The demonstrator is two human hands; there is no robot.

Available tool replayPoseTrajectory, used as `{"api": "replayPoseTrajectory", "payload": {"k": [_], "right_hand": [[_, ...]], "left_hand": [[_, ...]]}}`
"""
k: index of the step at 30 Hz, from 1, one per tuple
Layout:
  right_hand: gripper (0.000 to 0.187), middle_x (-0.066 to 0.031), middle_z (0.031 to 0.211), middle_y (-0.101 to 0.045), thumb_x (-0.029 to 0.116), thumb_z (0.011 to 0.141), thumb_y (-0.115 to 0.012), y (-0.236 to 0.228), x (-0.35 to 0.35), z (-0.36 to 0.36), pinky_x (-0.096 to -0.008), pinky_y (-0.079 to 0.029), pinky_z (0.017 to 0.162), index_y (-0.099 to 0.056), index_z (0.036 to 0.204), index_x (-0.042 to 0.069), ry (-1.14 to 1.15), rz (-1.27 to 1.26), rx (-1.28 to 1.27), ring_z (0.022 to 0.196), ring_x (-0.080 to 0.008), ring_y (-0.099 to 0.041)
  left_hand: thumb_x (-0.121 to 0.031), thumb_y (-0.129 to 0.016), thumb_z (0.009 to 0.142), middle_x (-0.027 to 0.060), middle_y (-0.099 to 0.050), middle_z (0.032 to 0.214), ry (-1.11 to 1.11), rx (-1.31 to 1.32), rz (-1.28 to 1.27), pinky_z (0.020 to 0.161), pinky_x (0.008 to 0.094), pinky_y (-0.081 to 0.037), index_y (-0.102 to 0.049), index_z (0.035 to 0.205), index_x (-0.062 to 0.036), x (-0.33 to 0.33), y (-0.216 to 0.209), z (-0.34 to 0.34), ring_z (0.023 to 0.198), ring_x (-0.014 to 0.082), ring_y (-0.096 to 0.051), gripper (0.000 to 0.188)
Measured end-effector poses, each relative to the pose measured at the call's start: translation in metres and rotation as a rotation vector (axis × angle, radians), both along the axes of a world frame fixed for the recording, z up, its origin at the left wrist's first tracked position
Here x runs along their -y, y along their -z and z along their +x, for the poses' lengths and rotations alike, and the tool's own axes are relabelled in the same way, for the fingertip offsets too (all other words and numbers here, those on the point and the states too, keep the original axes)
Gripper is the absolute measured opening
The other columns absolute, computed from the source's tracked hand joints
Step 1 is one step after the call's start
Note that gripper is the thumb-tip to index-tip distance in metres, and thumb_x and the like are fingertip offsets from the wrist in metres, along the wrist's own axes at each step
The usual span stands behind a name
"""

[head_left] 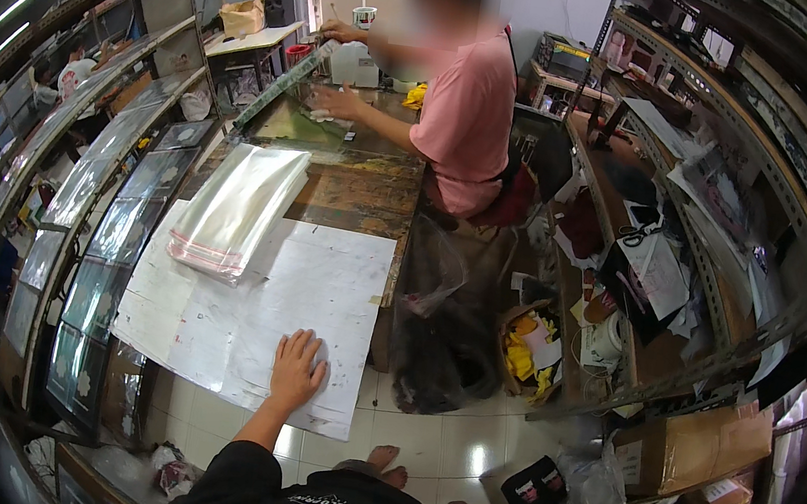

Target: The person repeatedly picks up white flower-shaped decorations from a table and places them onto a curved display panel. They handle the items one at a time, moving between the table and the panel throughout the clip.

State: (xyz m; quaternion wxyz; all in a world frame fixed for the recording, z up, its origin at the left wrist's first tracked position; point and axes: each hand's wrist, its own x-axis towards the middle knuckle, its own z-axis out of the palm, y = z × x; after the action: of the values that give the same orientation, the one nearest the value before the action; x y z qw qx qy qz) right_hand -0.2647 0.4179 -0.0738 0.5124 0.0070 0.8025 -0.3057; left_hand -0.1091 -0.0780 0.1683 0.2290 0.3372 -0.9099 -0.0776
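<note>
My left hand (296, 370) lies flat on the near right part of a large white sheet (319, 282), fingers stretched and a little apart, holding nothing. The sheet is marked with small dark specks and covers the near end of a worn wooden table (361, 186). Beyond my hand, to the left, a stack of clear plastic bags (239, 212) rests partly on the sheet and partly on the bare wood. Reddish strips run along the near edge of the bags. My right hand does not show.
Across the table a person in a pink shirt (465, 119) holds a tilted flat frame (283, 86). Metal racks with framed screens (100, 300) stand left. Shelves with scissors (641, 233) and papers line the right. A box of yellow scraps (530, 353) and a cardboard box (702, 445) sit low.
</note>
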Motion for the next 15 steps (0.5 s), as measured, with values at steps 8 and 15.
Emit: {"api": "replayPoseTrajectory", "payload": {"k": [8,15], "right_hand": [[0.035,-0.0151,0.108,-0.071,0.031,0.091,-0.063,-0.03,0.017,-0.039,-0.0348,-0.057,0.071,-0.069,0.104,-0.001,-0.35,-0.067,-0.25,0.083,-0.0243,-0.072],[0.019,-0.0073,0.083,-0.065,0.019,0.093,-0.061,-0.028,0.051,-0.108,-0.0313,-0.053,0.058,-0.066,0.097,0.001,0.073,-0.153,-0.145,0.072,-0.0189,-0.067]], "left_hand": [[-0.026,-0.067,0.086,0.0167,-0.053,0.139,0.013,-0.055,0.026,0.115,0.054,-0.028,-0.059,0.127,-0.0058,0.002,-0.008,0.001,0.135,0.0338,-0.044,0.047],[-0.024,-0.068,0.084,0.0168,-0.056,0.135,0.013,-0.106,0.055,0.115,0.0529,-0.029,-0.061,0.124,-0.0042,0.007,0.0,0.0,0.133,0.0338,-0.045,0.045]]}}
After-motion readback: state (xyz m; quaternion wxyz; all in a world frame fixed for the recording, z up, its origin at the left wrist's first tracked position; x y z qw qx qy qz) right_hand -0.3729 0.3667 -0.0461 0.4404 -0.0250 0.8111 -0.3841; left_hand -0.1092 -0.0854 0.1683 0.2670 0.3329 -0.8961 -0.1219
